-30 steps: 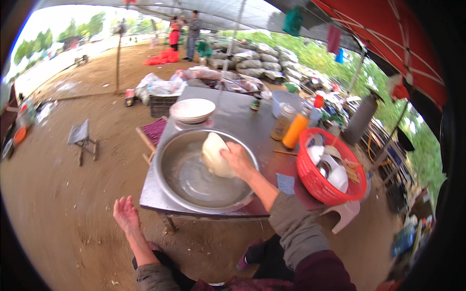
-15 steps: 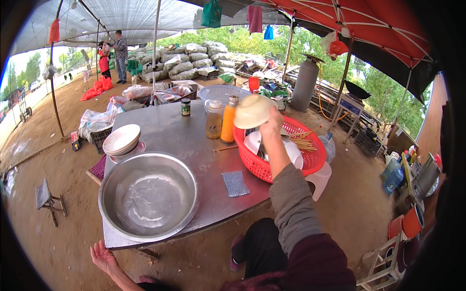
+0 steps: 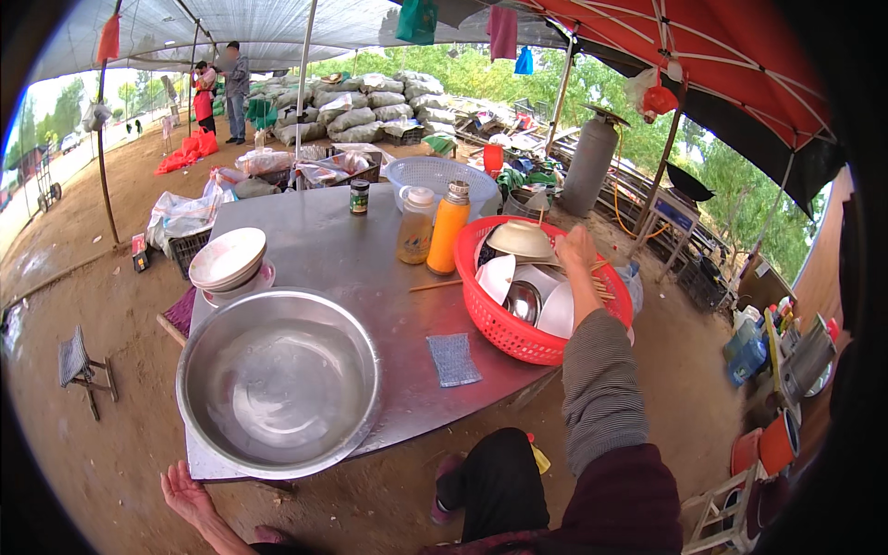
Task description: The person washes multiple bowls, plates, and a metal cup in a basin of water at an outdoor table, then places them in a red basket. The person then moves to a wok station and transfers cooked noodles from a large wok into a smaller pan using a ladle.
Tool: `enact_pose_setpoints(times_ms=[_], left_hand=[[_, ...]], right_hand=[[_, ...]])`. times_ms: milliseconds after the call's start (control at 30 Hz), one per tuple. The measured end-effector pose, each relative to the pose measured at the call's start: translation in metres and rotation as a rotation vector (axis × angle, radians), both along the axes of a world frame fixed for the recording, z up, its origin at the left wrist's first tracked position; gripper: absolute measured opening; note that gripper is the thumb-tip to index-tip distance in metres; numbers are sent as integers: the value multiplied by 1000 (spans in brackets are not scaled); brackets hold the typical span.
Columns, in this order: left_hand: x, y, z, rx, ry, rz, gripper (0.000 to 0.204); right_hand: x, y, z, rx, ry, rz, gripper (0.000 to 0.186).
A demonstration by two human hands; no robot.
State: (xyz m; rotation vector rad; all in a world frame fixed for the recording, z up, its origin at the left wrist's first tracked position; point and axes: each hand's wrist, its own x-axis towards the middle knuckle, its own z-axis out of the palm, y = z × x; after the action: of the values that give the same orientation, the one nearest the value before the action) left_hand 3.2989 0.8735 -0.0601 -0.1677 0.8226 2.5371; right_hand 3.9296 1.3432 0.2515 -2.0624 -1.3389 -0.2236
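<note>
In the head view, my right hand (image 3: 575,248) reaches into the red plastic basket (image 3: 495,324), its curled fingers at the right edge of a cream bowl (image 3: 518,239); what they grip is partly hidden. White bowls (image 3: 555,310), a steel bowl (image 3: 523,301) and chopsticks share the basket. My left hand (image 3: 185,495) is empty, fingers apart, beside the near-left corner of the metal table (image 3: 361,264). A large steel basin (image 3: 277,379) with shallow water sits on that corner, below stacked plates (image 3: 227,264). A blue-grey cloth (image 3: 453,361) lies between basin and basket.
Bottles (image 3: 444,236), a jar (image 3: 359,196) and a blue basin (image 3: 427,171) are at the table's back. Around it stand a stool (image 3: 79,365), gas cylinder (image 3: 587,166), sack pile (image 3: 351,106), canopy poles, crates and two people (image 3: 236,92) at back left.
My right hand has carried the cream bowl from the steel basin rightward and down into the red basket. My left hand has lowered beside the table corner. The view has swung right.
</note>
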Motion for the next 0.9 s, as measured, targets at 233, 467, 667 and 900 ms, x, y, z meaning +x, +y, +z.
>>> enact_pose_setpoints(times_ms=[233,467,667,900], left_hand=[[0,5,15,-6,-63,153,26],[7,10,39,14,-44,125,24],[6,10,54,-45,-51,125,23],[3,-2,58,-65,-76,139,19]], right_hand=[[-192,19,14,310,-170,681,22],[-425,-25,-30,178,-573,1395,37],[-548,-42,-79,32,-823,1423,32],[-573,-37,-78,-306,-895,1294,15]])
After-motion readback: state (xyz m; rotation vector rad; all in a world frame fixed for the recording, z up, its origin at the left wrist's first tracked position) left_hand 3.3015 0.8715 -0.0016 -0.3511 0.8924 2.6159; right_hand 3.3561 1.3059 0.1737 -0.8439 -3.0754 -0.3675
